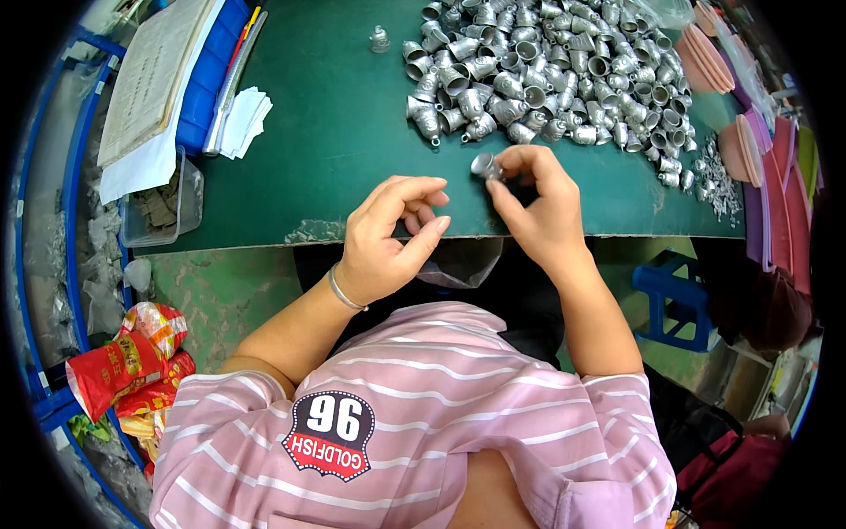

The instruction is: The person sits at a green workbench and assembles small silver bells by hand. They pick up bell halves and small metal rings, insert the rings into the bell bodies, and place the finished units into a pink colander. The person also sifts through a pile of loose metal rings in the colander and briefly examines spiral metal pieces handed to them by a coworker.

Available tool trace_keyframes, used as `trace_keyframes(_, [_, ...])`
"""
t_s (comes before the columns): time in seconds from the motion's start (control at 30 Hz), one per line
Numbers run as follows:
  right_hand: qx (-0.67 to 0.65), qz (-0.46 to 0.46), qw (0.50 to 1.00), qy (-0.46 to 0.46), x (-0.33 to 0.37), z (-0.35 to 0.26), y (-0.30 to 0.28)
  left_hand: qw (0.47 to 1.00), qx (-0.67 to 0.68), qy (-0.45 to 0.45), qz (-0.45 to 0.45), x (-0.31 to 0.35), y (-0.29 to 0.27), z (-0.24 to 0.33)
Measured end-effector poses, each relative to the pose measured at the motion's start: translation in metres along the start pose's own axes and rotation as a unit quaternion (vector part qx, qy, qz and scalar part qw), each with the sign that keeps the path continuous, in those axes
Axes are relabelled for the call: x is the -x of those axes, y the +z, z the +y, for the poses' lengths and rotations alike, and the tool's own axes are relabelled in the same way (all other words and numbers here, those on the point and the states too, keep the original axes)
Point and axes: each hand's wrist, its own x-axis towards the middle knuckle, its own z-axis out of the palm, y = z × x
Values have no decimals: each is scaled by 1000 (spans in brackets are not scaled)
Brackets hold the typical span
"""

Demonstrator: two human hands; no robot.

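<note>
Between the thumb and fingers of my right hand [542, 198] is a small silver metal bell [484, 165], its hollow mouth facing left. It is held just above the green tabletop, in front of a big heap of similar metal bells [529, 75]. My left hand [392, 231] hovers near the table's front edge, fingers curved and thumb apart from them, with nothing visible in it. A single bell [379, 39] stands upright by itself at the far left of the heap.
Small metal pieces [718, 181] lie in a pile at the right. Pink plastic bowls [705, 60] stand beyond them. On the left are a blue bin [207, 84], white papers [244, 122] and a clear plastic box [189, 198]. A blue stool [674, 300] stands below the table.
</note>
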Motion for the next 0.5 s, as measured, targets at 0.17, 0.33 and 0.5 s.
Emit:
trace_keyframes(0.17, [-253, 1, 967, -13, 24, -13, 6, 993, 101, -57, -19, -7, 4, 8])
trace_keyframes(0.33, [-308, -21, 951, 20, 31, -17, 8, 998, 9, 59, -13, -9, 7, 10])
trace_keyframes(0.5, [-407, -85, 889, 191, 29, -19, -4, 997, 46, 68, 2, -4, 12, 6])
